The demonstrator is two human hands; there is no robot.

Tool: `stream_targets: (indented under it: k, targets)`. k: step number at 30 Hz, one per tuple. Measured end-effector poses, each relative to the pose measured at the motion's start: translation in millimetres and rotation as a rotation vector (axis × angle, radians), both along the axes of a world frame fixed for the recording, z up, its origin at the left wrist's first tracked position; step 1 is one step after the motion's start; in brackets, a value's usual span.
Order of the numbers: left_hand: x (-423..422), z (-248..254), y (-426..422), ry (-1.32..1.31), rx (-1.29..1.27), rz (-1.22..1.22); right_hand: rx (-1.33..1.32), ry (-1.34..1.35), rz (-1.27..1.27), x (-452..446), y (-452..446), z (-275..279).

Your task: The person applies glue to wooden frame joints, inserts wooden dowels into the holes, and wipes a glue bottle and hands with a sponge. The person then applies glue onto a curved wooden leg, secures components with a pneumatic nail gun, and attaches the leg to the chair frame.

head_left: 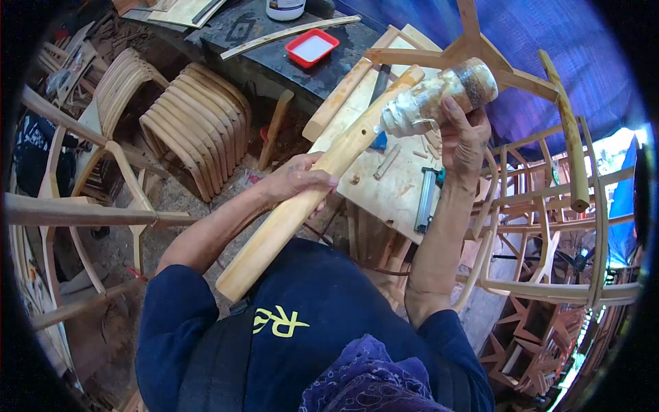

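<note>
My left hand [302, 181] is wrapped round a long pale wooden post [268, 237], which slants from my chest up toward the workbench. Dark round holes show in the post's upper part. In my right hand [467, 137] is a glue bottle [443, 96], tipped on its side and crusted with white and brownish residue. Its whitish narrow end lies close to the post, near one hole; whether they touch I cannot tell. Beneath, a pale board [384, 199] carries small wooden dowels [388, 162] and a teal-and-grey tool [427, 199].
A red tray [312, 48] of white liquid sits on the dark table [268, 75], beside a curved wooden strip [292, 36]. Bent wooden parts [195, 127] are stacked at left. Wooden frames stand on both sides, one [549, 199] close to my right arm. Blue sheeting [570, 48] hangs behind.
</note>
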State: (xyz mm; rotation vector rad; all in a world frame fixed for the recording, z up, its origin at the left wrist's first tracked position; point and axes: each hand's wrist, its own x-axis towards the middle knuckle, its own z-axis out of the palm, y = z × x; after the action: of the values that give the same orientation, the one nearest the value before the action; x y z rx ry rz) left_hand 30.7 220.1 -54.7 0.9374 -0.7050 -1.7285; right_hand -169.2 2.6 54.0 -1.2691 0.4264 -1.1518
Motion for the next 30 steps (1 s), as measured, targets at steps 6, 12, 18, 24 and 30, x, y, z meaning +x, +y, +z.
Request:
stream_targets:
  k: [6,12,18,24,30]
  targets:
    - [7.5,1.1,2.8,0.023,0.012,-0.019,-0.031,0.029,-0.025,9.8,8.9,-4.0]
    - [11.3,3.5,5.8,0.034,-0.001,-0.021,-0.065,0.036,-0.044,13.5,13.1,-2.1]
    - [13.2,-1.2,4.9,0.064,-0.01,-0.022,-0.062,0.039,-0.003,14.6,23.7,7.2]
    - [14.6,0.6,5.4,0.089,-0.047,-0.047,-0.138,0.089,-0.026,17.0,32.1,13.7]
    - [17.3,1.7,7.0,0.057,-0.035,-0.062,-0.158,0.057,-0.075,16.3,29.6,14.3]
